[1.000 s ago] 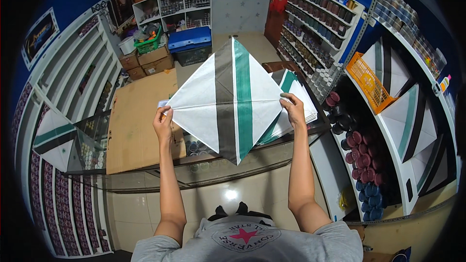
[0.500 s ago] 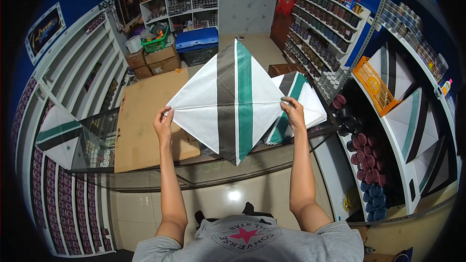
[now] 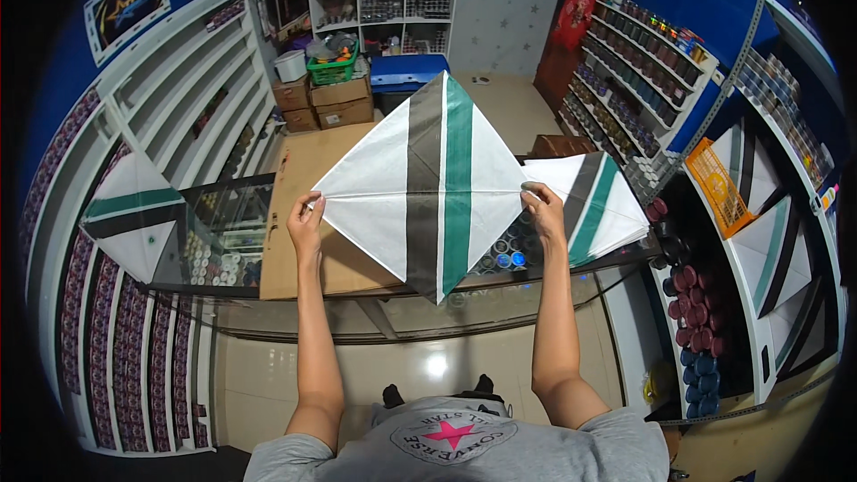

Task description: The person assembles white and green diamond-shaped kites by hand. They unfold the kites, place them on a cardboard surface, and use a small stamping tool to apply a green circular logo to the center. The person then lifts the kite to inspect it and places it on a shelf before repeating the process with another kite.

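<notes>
A diamond-shaped kite [image 3: 375,187], white with one dark grey and one green stripe, is stretched between my hands. My left hand [image 3: 306,217] pinches its left corner between thumb and fingers. At the opposite corner, my right hand [image 3: 542,210] is closed on the kite in the same way. A thin line runs across it from one hand to the other. Just beyond my right hand, a stack of similar kites [image 3: 616,214] lies on the glass counter. Under the kite's left part is a flat sheet of brown cardboard [image 3: 295,259].
The glass counter [image 3: 375,312] crosses in front of me. Another kite [image 3: 134,214] stands at the left, and several more [image 3: 772,250] hang on the right shelf beside an orange basket [image 3: 719,187]. Dark red and blue spools [image 3: 696,312] pile up below. Boxes [image 3: 344,103] stand at the back.
My view has turned left, so the room shifts rightward in the picture. The kite stays stretched between both hands, now clear of the stack, and the glass counter shows beside it.
</notes>
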### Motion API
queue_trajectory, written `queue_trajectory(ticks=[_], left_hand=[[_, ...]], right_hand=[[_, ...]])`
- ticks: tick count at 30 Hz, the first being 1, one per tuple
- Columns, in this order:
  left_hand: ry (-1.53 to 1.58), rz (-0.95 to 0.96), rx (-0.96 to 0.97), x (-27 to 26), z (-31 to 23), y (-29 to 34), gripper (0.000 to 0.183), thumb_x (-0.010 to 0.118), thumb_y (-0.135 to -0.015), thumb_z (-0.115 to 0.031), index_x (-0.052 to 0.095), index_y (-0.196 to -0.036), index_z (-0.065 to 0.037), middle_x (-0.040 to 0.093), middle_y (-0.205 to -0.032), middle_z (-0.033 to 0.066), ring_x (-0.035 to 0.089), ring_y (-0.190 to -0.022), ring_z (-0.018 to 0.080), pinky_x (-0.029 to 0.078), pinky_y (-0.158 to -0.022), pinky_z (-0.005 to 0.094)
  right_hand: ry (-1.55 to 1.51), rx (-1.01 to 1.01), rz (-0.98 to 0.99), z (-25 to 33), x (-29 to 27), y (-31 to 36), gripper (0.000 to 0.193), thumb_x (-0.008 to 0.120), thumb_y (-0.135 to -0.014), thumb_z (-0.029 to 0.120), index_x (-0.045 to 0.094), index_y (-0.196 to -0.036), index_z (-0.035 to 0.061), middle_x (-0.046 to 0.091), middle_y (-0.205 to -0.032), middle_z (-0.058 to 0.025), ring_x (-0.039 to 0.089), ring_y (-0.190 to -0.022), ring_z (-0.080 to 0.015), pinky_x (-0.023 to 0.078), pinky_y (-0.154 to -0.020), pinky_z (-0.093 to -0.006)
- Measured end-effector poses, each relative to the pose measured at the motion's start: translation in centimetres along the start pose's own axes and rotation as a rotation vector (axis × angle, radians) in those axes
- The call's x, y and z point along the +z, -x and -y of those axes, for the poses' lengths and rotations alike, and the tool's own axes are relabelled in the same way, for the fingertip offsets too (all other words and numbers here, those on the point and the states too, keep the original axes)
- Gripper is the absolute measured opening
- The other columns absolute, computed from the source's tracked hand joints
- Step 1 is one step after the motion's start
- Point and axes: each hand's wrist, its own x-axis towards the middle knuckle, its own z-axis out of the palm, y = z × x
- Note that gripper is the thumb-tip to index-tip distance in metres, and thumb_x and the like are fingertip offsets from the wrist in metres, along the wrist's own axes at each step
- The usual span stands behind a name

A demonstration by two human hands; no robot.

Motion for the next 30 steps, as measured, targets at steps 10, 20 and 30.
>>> queue_trajectory(ticks=[10,20,30], left_hand=[[-0.064,-0.026,-0.017,-9.6,-2.1,-2.0,0.015,0.067,-0.086,-0.004,0.063,-0.100,0.000,0.061,-0.096,0.0019,0.054,-0.089,0.0071,0.042,-0.081,0.0196],[-0.143,-0.024,-0.055,-9.2,-2.2,-2.1,0.013,0.067,-0.086,-0.003,0.064,-0.098,0.001,0.058,-0.091,-0.0009,0.050,-0.083,0.0069,0.039,-0.078,0.0194],[-0.093,0.004,-0.021,-7.7,-2.4,-2.0,0.014,0.068,-0.085,-0.005,0.065,-0.098,0.001,0.059,-0.093,0.0005,0.051,-0.086,0.0064,0.040,-0.077,0.0191]], right_hand=[[0.030,-0.002,0.078,-1.7,8.7,3.0,0.018,0.067,-0.078,0.000,0.069,-0.096,0.0014,0.060,-0.075,0.0001,0.052,-0.068,-0.0078,0.041,-0.061,-0.0226],[0.086,-0.031,0.051,-0.7,8.5,2.2,0.018,0.068,-0.077,0.001,0.069,-0.095,0.0030,0.058,-0.074,0.0024,0.046,-0.064,-0.0063,0.036,-0.060,-0.0213],[0.123,-0.064,0.056,-0.4,7.5,1.1,0.016,0.068,-0.079,0.003,0.070,-0.094,0.0038,0.056,-0.070,0.0022,0.047,-0.062,-0.0070,0.037,-0.058,-0.0219]])
